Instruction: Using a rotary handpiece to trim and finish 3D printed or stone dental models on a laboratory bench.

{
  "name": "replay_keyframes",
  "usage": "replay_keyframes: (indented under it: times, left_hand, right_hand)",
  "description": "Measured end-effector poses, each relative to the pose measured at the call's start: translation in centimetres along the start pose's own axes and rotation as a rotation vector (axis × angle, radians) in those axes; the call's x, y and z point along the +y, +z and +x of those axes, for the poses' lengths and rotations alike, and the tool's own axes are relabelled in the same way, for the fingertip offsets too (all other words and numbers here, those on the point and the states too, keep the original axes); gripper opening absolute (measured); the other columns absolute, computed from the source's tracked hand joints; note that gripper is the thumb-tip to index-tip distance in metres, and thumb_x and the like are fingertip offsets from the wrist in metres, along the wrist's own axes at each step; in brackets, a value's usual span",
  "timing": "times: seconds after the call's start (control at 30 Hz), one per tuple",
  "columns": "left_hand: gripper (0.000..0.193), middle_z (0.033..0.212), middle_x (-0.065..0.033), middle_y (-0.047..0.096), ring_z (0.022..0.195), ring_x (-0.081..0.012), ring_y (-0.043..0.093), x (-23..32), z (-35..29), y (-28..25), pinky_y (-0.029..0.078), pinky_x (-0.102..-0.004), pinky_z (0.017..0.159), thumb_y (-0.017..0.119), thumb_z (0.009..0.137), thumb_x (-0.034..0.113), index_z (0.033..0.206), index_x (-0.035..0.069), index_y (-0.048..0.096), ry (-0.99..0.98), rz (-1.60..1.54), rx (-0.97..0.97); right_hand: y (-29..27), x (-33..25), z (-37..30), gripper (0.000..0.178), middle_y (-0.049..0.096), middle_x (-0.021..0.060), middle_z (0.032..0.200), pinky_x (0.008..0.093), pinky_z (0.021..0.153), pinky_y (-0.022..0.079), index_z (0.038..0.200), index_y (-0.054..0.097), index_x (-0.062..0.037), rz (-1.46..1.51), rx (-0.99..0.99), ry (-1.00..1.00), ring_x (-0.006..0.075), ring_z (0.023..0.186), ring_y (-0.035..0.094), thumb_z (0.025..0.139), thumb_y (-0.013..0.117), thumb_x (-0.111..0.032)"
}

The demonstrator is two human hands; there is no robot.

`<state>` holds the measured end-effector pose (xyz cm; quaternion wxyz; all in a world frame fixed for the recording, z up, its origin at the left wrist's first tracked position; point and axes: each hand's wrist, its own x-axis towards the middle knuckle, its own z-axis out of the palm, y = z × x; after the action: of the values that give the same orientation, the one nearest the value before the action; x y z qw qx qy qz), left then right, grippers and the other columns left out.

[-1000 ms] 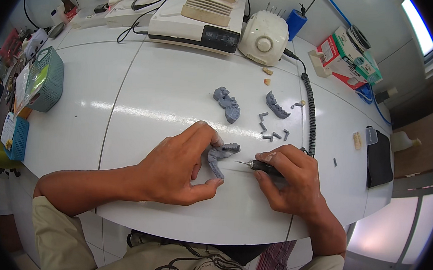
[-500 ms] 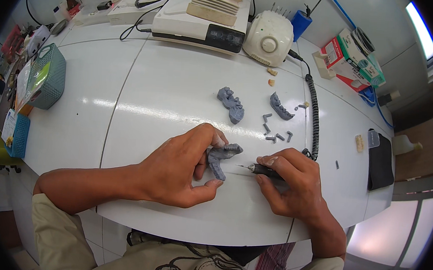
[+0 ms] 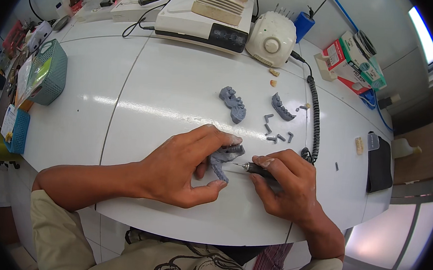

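My left hand [image 3: 186, 168] grips a grey dental model [image 3: 219, 161] between its fingers, a little above the white table. The model is a curved jaw shape with teeth along its upper arm. In my right hand [image 3: 291, 183] is a black handpiece [image 3: 259, 170], held like a pen. Its thin metal bur [image 3: 238, 164] points left and reaches the inner side of the model; whether it touches I cannot tell. Farther back lie a second grey dental model [image 3: 233, 105] and a smaller partial one [image 3: 282, 107].
Several small grey pegs [image 3: 277, 138] lie beyond my right hand. A coiled black cord [image 3: 315, 117] runs from the cream control unit [image 3: 272, 41]. A white machine [image 3: 201, 26] stands at the back, a teal basket [image 3: 52, 76] at the left, a black pouch [image 3: 379, 164] at the right.
The bur has moved left, up to the dental model. My left fingers have shifted farther over the model's top, and the model is turned slightly.
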<state>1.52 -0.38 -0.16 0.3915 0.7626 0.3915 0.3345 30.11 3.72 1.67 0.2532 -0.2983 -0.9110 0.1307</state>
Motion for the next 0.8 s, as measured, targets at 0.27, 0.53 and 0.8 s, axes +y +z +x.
replay_keyframes:
  times: [0.27,0.53,0.8]
  left_hand:
    - [0.075,0.108,-0.0099,0.061,0.07,-0.0141,0.064,-0.08,0.04,0.06,0.049,-0.0279,0.056,0.09,0.084,0.02,0.15,0.001,0.062,0.002,0.007,0.002]
    - [0.077,0.108,-0.0101,0.06,0.07,-0.0136,0.065,-0.01,0.11,0.17,0.05,-0.0272,0.056,0.095,0.083,0.023,0.149,0.001,0.062,-0.012,0.023,0.0]
    - [0.074,0.111,-0.0099,0.059,0.074,-0.0151,0.066,0.0,0.12,0.31,0.053,-0.0267,0.054,0.099,0.081,0.028,0.137,-0.001,0.06,-0.027,0.037,0.036]
  right_hand:
    - [0.6,-0.54,0.09,0.034,0.077,0.0104,0.095,0.0381,0.067,0.057,0.111,0.082,-0.0032,-0.058,0.019,0.004,0.0268,0.082,0.074,0.08,0.094,-0.008]
    - [0.53,-0.96,-0.02,0.036,0.075,0.0096,0.094,0.0377,0.065,0.056,0.113,0.081,-0.0028,-0.072,0.02,0.001,0.0257,0.079,0.072,0.08,0.094,-0.007]
    - [0.22,-0.95,-0.18,0.034,0.076,0.01,0.094,0.037,0.064,0.056,0.112,0.081,-0.0023,-0.027,0.013,0.022,0.026,0.079,0.073,0.08,0.092,-0.007]
